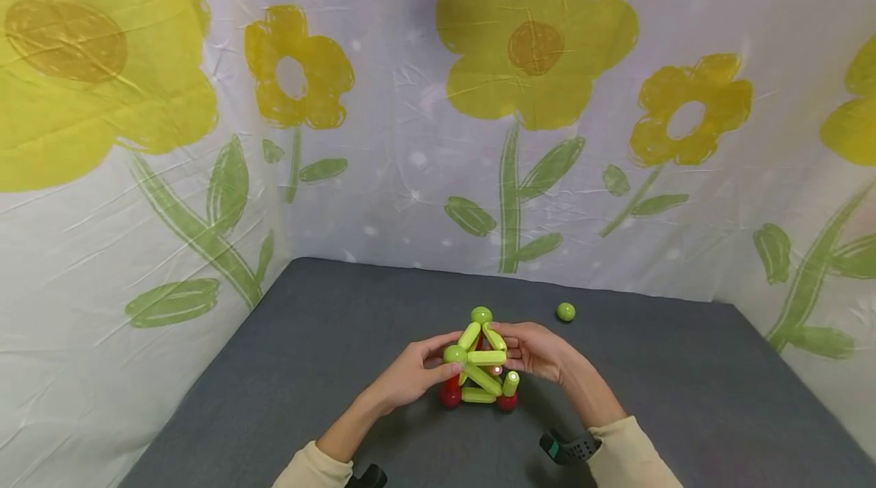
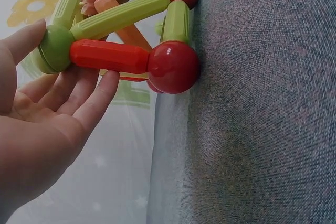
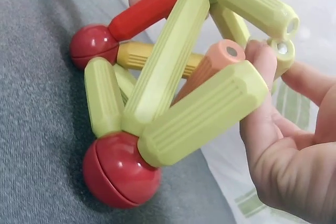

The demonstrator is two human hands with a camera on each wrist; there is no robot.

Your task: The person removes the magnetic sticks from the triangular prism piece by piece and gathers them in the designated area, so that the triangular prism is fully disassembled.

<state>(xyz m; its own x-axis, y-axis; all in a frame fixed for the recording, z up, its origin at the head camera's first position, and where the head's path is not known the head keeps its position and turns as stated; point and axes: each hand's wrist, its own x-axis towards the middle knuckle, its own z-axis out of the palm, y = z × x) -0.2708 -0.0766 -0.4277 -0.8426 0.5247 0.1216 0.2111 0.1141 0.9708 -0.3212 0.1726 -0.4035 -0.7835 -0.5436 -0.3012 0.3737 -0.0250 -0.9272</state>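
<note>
A frame of magnetic sticks and balls stands on the dark cloth between both hands. My left hand holds its green ball with the thumb on one side; the other fingers lie along the red stick below. A red ball at that stick's foot rests on the cloth. My right hand pinches the end of a light green stick between thumb and finger. Another light green stick leans up from a red ball, its top end free. A green ball tops the frame.
A loose green ball lies on the dark table cloth, behind and right of the frame. A white curtain with yellow flowers encloses the back and sides. A black band is on the right wrist.
</note>
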